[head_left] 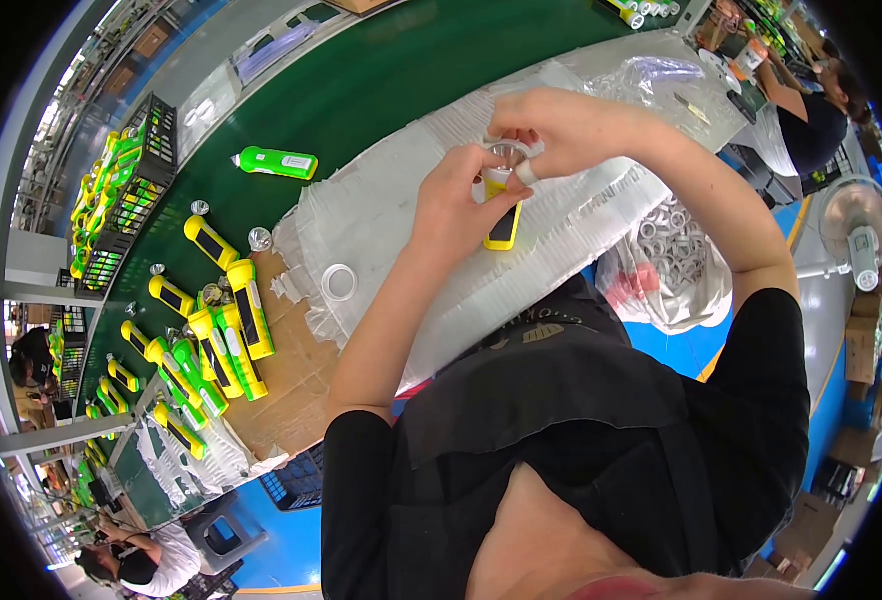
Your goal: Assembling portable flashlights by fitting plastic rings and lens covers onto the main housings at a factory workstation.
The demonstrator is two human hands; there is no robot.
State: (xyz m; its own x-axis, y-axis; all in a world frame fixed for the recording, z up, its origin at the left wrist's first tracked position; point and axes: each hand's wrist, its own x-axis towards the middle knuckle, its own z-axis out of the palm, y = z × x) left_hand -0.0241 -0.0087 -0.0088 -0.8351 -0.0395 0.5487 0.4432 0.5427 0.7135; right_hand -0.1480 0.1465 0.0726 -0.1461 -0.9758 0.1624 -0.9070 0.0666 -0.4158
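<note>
Over the padded white sheet (401,215), my left hand (451,205) grips a yellow flashlight (503,230) with a dark panel, its head pointing away from me. At that head, my right hand (576,130) has its fingers closed on a white ring (531,152). The ring lies around or against the shiny reflector; the fingers partly hide how it sits. Another white ring (339,283) rests on the sheet's left part, near my left forearm.
Yellow and green flashlights (249,310) lie piled on cardboard at the left. A green flashlight (276,162) is on the green table (361,85). A bag of white rings (671,255) hangs at the right, near a fan (861,240). Co-workers sit at the far edges.
</note>
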